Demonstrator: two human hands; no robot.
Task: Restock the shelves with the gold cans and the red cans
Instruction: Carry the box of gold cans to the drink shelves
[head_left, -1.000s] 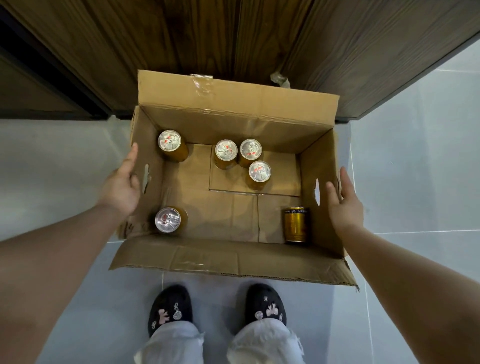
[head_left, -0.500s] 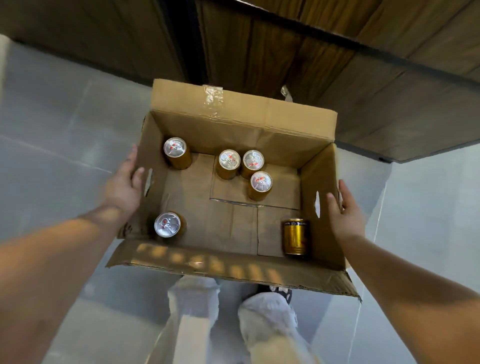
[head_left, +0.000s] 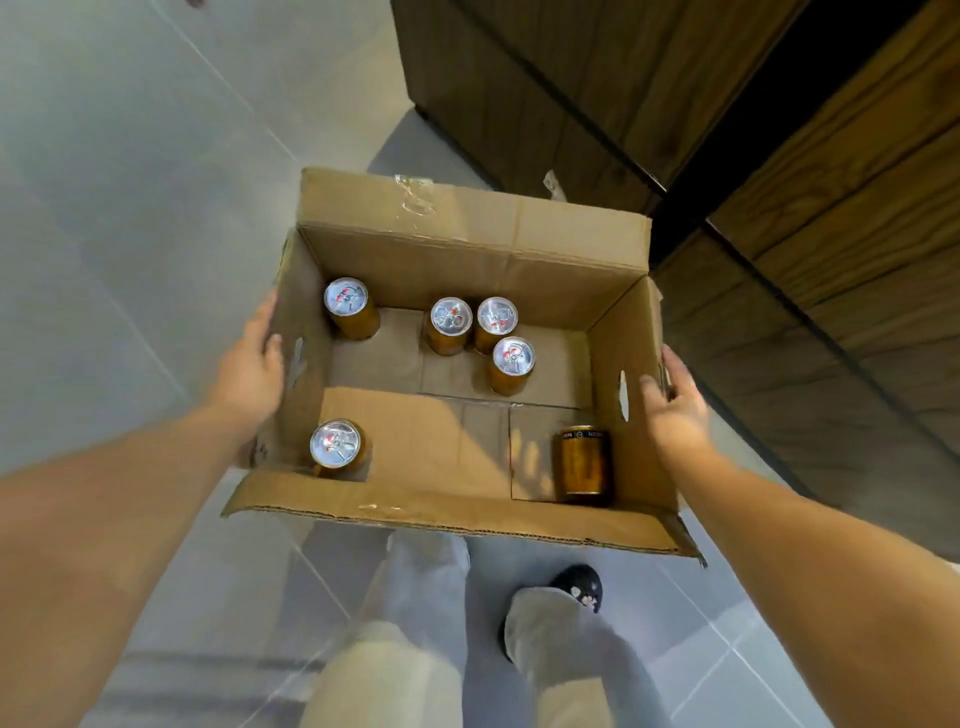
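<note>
Holding box (head_left: 467, 249): six gold cans (head_left: 451, 325), one toppled.

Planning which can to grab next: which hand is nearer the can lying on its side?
Right. The right hand is just outside the wall beside the tipped can; the left hand is across the box.

I count six gold cans in the open cardboard box (head_left: 467, 244); five stand upright, silver tops showing; one (head_left: 347, 306) sits at the far-left corner; three (head_left: 452, 323) (head_left: 496, 319) (head_left: 511, 364) cluster near the far wall, close together or touching; one (head_left: 336, 447) stands at the near-left corner; the sixth (head_left: 584, 462) lies on its side at the near right, beside the right wall.
</note>
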